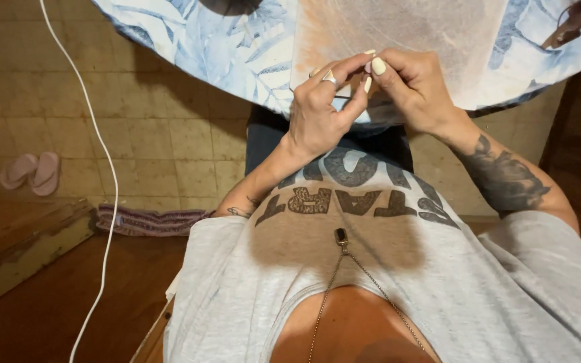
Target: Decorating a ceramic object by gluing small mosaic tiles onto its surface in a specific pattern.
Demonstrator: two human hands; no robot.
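My left hand (317,117), with a ring on one finger, and my right hand (415,87), with pale painted nails, meet fingertip to fingertip at the near edge of a round table (223,40) covered in a blue leaf-print cloth. Both hands pinch something small and thin (341,97) between them, like a fine needle or thread; it is too small to tell which. A thin translucent white sheet (405,30) lies on the table just beyond my fingers. My grey printed shirt and a neck chain fill the lower part of the view.
A brown object (573,19) lies on the table at the far right. A white cable (102,168) runs down the left over the tiled floor. A pair of pink slippers (31,173), a purple mat (149,220) and a wooden step (15,235) are at the left.
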